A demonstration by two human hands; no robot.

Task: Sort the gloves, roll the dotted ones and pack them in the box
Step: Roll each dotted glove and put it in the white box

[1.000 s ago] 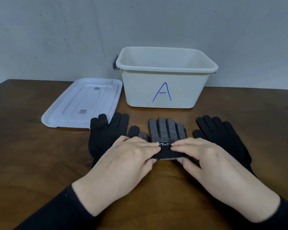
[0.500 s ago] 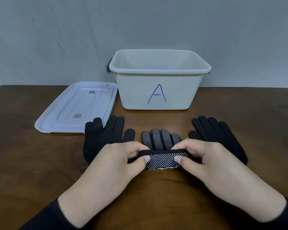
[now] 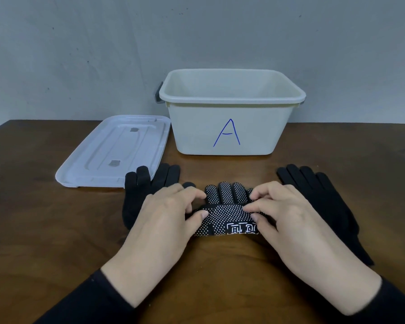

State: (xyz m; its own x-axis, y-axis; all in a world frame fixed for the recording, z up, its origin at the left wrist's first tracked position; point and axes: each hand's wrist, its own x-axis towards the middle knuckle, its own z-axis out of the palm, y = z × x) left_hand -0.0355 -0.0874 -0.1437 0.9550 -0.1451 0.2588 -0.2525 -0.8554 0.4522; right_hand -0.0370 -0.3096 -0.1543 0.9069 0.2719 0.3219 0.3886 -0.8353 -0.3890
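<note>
A black glove with white dots (image 3: 226, 212) lies in front of me, its cuff end rolled up toward its fingers, whose tips still stick out past the roll. My left hand (image 3: 164, 226) pinches the roll's left end between thumb and curled fingers. At the right end my right hand (image 3: 288, 220) pinches it the same way. One plain black glove (image 3: 138, 195) lies flat to the left, partly under my left hand. Another plain black glove (image 3: 323, 197) lies to the right. The cream box marked "A" (image 3: 232, 127) stands open behind them; nothing shows in the part of its inside I can see.
The box's translucent white lid (image 3: 117, 150) lies flat on the brown wooden table (image 3: 56, 242), left of the box and just behind the left plain glove. A grey wall rises right behind the box.
The roll of the dotted glove has grown thicker and moved toward the glove's fingertips, so less of its fingers shows. Both hands moved forward with it.
</note>
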